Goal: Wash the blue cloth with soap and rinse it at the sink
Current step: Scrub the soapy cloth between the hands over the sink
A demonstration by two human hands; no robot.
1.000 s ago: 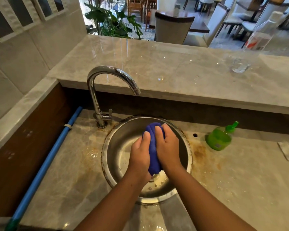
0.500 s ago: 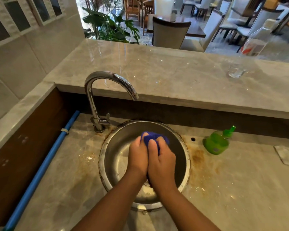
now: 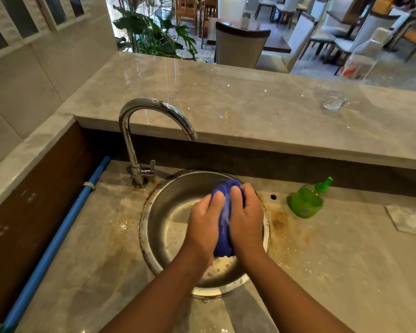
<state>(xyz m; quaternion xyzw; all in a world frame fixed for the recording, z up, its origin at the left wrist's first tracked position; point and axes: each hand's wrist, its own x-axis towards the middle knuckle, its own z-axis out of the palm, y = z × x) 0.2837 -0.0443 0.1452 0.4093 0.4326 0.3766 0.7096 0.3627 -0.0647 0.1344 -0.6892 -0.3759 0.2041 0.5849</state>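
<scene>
**Two hands scrub a bunched blue cloth over a round steel sink**

The view looks down from the person's head. Two bare forearms reach in from the bottom edge and meet over the sink [image 3: 154, 236], a round metal bowl set into a stained marble counter [image 3: 334, 260].

The left hand [image 3: 205, 224] and right hand [image 3: 246, 219] face each other, palms inward. Both sets of fingers are curled round the blue cloth [image 3: 222, 239] and grip it as a tight wad. The cloth is held above the bowl, towards its right side. A tuft pokes out past the fingertips and the lower end hangs below the heels of the hands. A pale smear between the thumbs looks like lather, and white suds [image 3: 222, 264] lie on the sink floor under the wrists.

A curved chrome faucet [image 3: 130, 131] stands at the back left, and no water shows at its spout. A green soap bottle [image 3: 305, 203] sits on the counter right of the sink, well apart from the hands.

This appears to be the soaping scrub, with rinsing not yet begun. To do it well, the hands should rub one half of the wad against the other. Turning and reopening the folds would bring hidden fabric to the surface. The cloth should stay low over the bowl so foam drips inside. Reaching the lever at the faucet's base would mean one hand letting go.
</scene>
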